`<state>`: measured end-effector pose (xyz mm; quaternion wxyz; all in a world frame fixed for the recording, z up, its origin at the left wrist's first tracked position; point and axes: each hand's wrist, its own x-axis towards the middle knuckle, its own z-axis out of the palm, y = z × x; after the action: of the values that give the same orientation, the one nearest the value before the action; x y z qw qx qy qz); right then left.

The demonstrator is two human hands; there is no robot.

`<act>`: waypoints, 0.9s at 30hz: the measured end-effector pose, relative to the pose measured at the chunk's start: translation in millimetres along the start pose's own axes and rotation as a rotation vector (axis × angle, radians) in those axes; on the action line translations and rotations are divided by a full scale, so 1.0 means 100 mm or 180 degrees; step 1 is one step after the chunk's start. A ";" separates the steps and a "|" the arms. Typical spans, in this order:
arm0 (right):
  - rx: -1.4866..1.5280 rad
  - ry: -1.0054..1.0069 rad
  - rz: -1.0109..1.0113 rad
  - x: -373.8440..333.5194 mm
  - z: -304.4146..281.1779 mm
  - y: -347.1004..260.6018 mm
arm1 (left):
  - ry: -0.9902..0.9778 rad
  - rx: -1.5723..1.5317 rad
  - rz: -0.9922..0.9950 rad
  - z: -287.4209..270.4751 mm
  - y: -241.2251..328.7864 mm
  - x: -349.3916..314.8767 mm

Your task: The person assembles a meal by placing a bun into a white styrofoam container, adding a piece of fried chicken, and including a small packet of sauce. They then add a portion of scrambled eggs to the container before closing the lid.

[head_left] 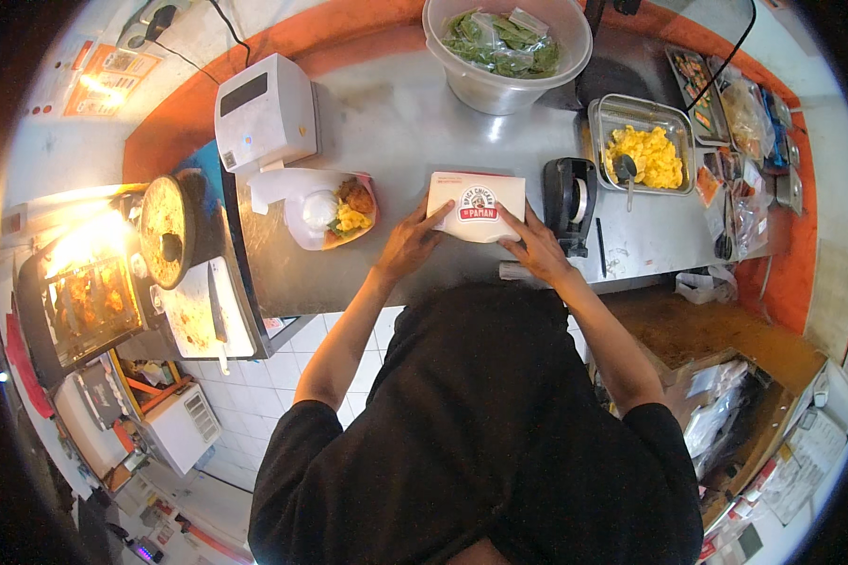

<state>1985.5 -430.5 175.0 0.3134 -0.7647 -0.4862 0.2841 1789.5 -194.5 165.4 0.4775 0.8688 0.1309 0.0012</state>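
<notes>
A cream takeaway box (452, 222) with a red and black printed label sits closed on the steel counter in front of me. My left hand (413, 242) grips its left side, with fingers reaching onto the top. From the other side my right hand (541, 249) holds the box's right edge, its fingers also lying on the lid. Left of the box stands an open food carton (301, 221) with white rice, yellow egg, greens and a browned piece in it. A black tape dispenser (558, 202) is just right of my right hand.
Behind the carton stands a white label printer (283, 122). A large bowl (499, 89) of bagged green leaves is at the back. To the right are a glass dish (611, 113) of scrambled egg with a spoon and a black pen (601, 248). A knife (218, 306) lies on a cutting board (190, 315) at left.
</notes>
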 end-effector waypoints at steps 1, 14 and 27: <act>-0.0040 0.0032 0.0056 0.01 0.05 0.03 | 0.0027 -0.0030 0.0003 0.02 -0.03 -0.01; -0.0541 0.0511 -0.0112 -0.03 0.24 -0.04 | 0.0735 0.0719 0.0764 0.45 -0.27 -0.04; -0.0702 0.0605 -0.0079 -0.06 0.37 0.17 | 0.0433 0.1793 0.1448 -0.10 -0.15 0.17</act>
<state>1965.1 -434.1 139.3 0.2755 -0.8118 -0.4921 0.1514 1801.1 -175.0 156.2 0.1973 0.9710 -0.0390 0.1289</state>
